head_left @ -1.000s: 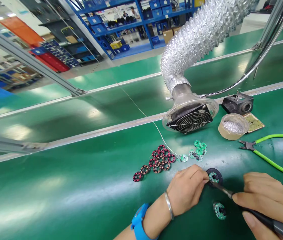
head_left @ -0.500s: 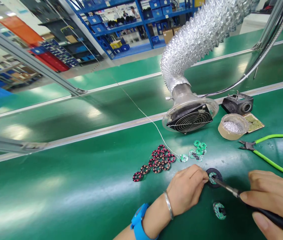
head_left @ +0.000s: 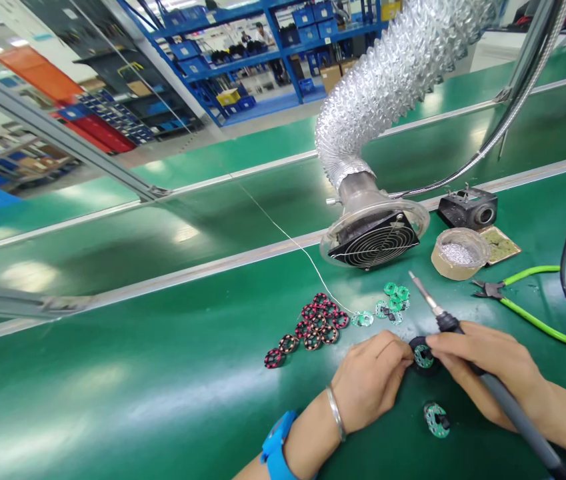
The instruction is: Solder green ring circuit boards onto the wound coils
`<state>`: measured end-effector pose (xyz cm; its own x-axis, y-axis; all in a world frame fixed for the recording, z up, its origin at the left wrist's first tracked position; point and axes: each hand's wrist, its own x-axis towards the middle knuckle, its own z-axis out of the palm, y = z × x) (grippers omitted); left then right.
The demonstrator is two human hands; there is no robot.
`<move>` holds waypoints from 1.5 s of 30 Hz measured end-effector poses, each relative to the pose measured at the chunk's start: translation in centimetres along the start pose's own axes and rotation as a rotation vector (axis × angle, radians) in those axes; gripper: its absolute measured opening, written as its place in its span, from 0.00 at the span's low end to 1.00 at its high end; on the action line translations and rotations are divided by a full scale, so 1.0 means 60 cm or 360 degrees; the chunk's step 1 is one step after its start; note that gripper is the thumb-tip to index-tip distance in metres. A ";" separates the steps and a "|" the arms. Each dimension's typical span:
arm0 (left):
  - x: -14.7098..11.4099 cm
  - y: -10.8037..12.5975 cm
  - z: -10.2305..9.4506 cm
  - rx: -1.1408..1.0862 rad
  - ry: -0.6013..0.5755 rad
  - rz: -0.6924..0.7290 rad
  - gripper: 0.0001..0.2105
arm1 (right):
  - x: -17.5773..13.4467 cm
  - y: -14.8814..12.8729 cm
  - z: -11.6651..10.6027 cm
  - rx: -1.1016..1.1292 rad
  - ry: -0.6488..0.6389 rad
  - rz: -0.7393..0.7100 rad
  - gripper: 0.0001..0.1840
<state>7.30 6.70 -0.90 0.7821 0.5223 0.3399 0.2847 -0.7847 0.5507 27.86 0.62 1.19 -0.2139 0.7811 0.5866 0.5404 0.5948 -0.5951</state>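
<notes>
My left hand (head_left: 373,373) is closed, its fingertips pinching the left edge of a black round holder. A small green circuit board (head_left: 423,357) sits in that holder. My right hand (head_left: 493,367) grips a soldering iron (head_left: 505,400), its metal tip raised up and to the left, away from the board. The thumb and index finger of this hand reach the holder's right edge. Nearer to me lies another round green circuit board (head_left: 436,420) with a black part on it. Beyond my hands are several loose green boards (head_left: 397,295) and several copper-wound rings (head_left: 319,323).
A fume extractor fan (head_left: 377,240) hangs from a silver duct (head_left: 363,113) above the bench. At right are a tub of metal shavings (head_left: 457,268), a yellowish sponge (head_left: 499,245), a black iron stand (head_left: 470,208) and green-handled cutters (head_left: 533,320). Thin solder wire (head_left: 307,257) stretches across the bench.
The soldering iron's tip has lifted off the board and swung upward. My right hand has moved left, its fingers now at the holder. The left hand stays at the holder's edge.
</notes>
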 end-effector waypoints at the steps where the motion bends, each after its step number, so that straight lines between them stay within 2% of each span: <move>1: -0.001 0.000 0.000 0.0012 0.0006 0.0009 0.06 | -0.001 0.003 0.007 -0.0023 -0.0034 -0.0014 0.17; 5: -0.001 0.004 0.001 0.0035 0.0019 0.0027 0.06 | -0.002 0.010 0.019 -0.0094 -0.0182 -0.0046 0.16; 10: 0.000 0.016 0.003 -0.0165 0.0113 -0.0083 0.03 | 0.001 0.010 0.017 -0.0099 -0.0195 -0.0053 0.17; 13: 0.004 0.023 0.007 -0.0435 0.0136 -0.0396 0.03 | -0.001 0.012 0.019 -0.0094 -0.0195 -0.0060 0.18; 17: 0.013 0.029 0.010 -0.0848 0.0033 -0.0861 0.05 | -0.008 0.018 0.020 -0.0092 -0.0197 -0.0150 0.20; 23: 0.015 0.026 0.007 -0.1217 -0.0086 -0.1221 0.03 | -0.005 0.015 0.018 -0.0059 -0.0224 -0.0218 0.20; 27: 0.012 0.026 0.006 -0.1272 -0.0090 -0.1273 0.03 | -0.003 0.011 0.016 -0.0060 -0.0239 -0.0212 0.20; 34: 0.014 0.028 0.005 -0.1173 -0.0130 -0.1221 0.02 | -0.002 0.011 0.013 -0.0034 -0.0251 -0.0214 0.21; 39: 0.017 0.026 0.006 -0.1111 -0.0151 -0.1221 0.04 | 0.003 0.001 -0.009 -0.0020 -0.0131 -0.0110 0.26; 45: 0.022 0.029 0.005 -0.1205 -0.0191 -0.1392 0.04 | -0.004 -0.018 -0.037 0.0066 -0.0064 -0.0015 0.22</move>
<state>8.98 5.91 0.27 0.5415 0.7204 -0.4333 0.3808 0.2493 0.8904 29.16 -0.63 2.88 -0.2519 0.7820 0.5701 0.5044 0.6088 -0.6123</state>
